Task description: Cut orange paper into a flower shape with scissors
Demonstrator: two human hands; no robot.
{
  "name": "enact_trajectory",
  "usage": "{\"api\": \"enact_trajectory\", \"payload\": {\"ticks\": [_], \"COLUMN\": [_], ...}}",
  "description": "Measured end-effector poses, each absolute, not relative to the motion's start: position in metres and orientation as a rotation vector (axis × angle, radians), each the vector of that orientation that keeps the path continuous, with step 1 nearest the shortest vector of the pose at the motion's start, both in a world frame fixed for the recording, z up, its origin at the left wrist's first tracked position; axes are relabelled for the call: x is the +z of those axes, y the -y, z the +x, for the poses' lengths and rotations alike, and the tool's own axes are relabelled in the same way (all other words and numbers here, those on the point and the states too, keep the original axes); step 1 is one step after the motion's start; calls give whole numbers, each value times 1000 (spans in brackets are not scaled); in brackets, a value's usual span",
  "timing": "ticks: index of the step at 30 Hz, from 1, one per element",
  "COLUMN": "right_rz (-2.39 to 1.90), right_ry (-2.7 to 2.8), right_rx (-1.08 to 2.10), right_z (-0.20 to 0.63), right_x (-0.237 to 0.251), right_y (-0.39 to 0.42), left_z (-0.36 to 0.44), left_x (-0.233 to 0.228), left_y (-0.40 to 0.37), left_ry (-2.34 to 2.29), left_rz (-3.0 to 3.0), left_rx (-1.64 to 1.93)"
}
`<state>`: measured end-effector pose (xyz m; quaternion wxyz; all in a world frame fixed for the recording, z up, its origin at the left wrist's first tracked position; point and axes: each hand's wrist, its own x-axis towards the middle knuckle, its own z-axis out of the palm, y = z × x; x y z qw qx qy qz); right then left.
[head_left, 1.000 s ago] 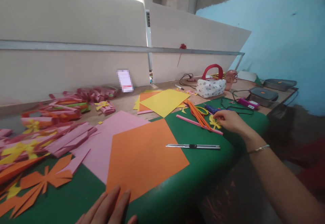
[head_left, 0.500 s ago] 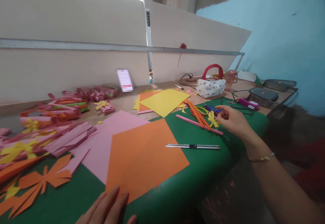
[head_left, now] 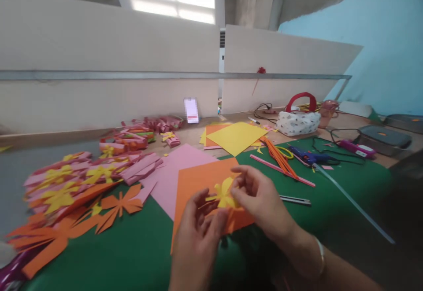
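Observation:
Both my hands meet in front of me over the green mat (head_left: 139,247). My left hand (head_left: 198,233) and my right hand (head_left: 261,203) together pinch a small yellow paper flower cut-out (head_left: 224,194) between their fingertips. Under the hands lies an orange paper sheet (head_left: 198,181), partly hidden by them, on top of a pink sheet (head_left: 172,167). A metal craft knife (head_left: 295,200) lies just right of my right hand.
Piles of pink, orange and yellow paper flowers (head_left: 76,181) fill the left side. Yellow sheets (head_left: 236,136), orange strips (head_left: 279,161), a pink strip (head_left: 280,171), a blue glue gun (head_left: 307,155), a patterned pouch (head_left: 297,121) and grey boxes (head_left: 383,136) lie to the right.
My right hand picked up the yellow flower beside the strips and brought it to the centre. My left hand rose from the orange sheet to meet it. The view shifted left.

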<state>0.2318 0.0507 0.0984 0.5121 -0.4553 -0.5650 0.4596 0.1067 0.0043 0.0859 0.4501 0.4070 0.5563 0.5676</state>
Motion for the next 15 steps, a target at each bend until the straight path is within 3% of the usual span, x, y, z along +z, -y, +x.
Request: {"api": "enact_trajectory", "payload": {"ticks": [10, 15], "right_rz": [-1039, -1271], "right_ry": [1472, 1955], "right_rx": [1227, 395], "right_z": [234, 308], "right_x": [76, 101], "right_y": [-33, -50], "left_z": [85, 66], "left_x": [87, 99], "left_y": [-13, -31], "left_ry": [-1433, -1727], "left_rz": [979, 1001], "left_rx": [1330, 1559]}}
